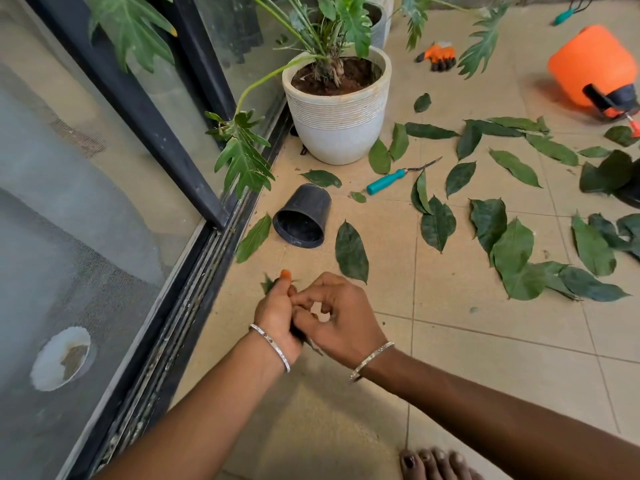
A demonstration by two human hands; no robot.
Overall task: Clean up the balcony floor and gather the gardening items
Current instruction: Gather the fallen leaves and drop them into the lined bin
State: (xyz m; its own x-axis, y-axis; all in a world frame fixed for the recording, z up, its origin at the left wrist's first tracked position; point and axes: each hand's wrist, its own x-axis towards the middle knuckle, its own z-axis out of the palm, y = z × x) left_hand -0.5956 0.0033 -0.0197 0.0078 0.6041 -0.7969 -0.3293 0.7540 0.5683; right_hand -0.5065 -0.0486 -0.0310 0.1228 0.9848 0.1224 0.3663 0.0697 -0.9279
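My left hand (277,313) grips a small bunch of green leaves (267,284), their tips poking out above my fist low over the tiled floor (485,375). My right hand (341,318) is against it, fingers curled and pinching the same bunch from the right. Several loose green leaves (512,258) lie scattered over the tiles ahead and to the right. A black plastic pot (302,216) lies on its side just beyond my hands. A teal-handled hand tool (391,180) lies near the white planter (337,112).
Glass sliding door and its track (194,271) run along the left. An orange sprayer tank (595,69) lies far right, orange gloves (438,57) and another teal tool (566,15) at the back. My bare foot (436,464) is at the bottom edge.
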